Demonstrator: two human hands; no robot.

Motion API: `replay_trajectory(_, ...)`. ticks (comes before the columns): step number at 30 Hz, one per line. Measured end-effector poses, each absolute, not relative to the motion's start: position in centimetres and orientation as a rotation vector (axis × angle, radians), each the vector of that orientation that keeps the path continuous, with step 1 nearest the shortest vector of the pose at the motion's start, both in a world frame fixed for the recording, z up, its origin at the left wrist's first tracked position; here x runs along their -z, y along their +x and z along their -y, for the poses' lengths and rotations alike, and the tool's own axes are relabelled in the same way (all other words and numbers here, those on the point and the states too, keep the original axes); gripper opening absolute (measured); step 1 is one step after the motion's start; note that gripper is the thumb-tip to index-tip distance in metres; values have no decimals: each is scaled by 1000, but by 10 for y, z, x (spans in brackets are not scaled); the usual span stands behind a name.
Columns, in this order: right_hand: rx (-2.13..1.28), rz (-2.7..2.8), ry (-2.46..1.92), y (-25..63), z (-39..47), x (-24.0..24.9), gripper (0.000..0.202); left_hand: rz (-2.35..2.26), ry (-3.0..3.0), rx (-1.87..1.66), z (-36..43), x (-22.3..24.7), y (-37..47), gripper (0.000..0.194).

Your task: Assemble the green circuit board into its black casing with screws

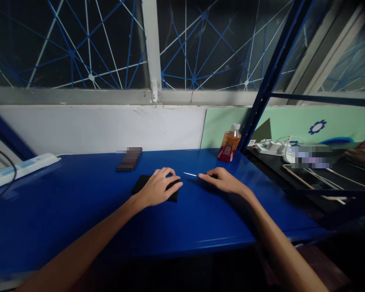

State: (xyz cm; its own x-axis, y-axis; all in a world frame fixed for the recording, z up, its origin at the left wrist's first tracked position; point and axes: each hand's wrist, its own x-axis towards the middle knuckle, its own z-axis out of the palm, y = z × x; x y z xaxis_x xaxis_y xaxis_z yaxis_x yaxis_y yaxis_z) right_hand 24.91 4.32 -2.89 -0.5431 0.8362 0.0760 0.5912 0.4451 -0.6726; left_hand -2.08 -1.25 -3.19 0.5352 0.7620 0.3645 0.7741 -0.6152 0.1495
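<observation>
Your left hand (160, 186) lies open over a black slab (139, 183). Rightward, your right hand (223, 179) pinches a thin rod (190, 174).

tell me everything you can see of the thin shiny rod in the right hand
The thin rod is slim, straight and bright silvery, metal by its look. It sticks out from the fingers of the right hand, pointing toward the left hand without reaching it, over the blue table. In the picture it slopes slightly, free end higher. The held end is hidden; whether the tip touches the table is unclear.
</observation>
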Motion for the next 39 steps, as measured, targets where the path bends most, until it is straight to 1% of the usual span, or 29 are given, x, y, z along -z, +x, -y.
replay_trajectory(3,-857,2293,-1239,249,-44,30,59,1382,-2747,613,14,28,-22,48)
replay_trajectory(7,-829,2291,-1270,249,-45,30,59,1352,-2805,548,12,26,-26,75)
replay_trajectory(9,-808,2297,-1273,250,-45,30,59,1334,-2822,523,11,26,-30,82)
replay_trajectory(24,-780,2330,-1285,250,-46,30,59,1345,-2840,475,-2,25,-44,78)
replay_trajectory(30,-1043,2344,-1227,249,-41,26,59,1354,-2756,489,-1,30,-35,78)
replay_trajectory(39,-825,2488,-1154,238,-35,27,55,1274,-2711,550,-1,38,-32,70)
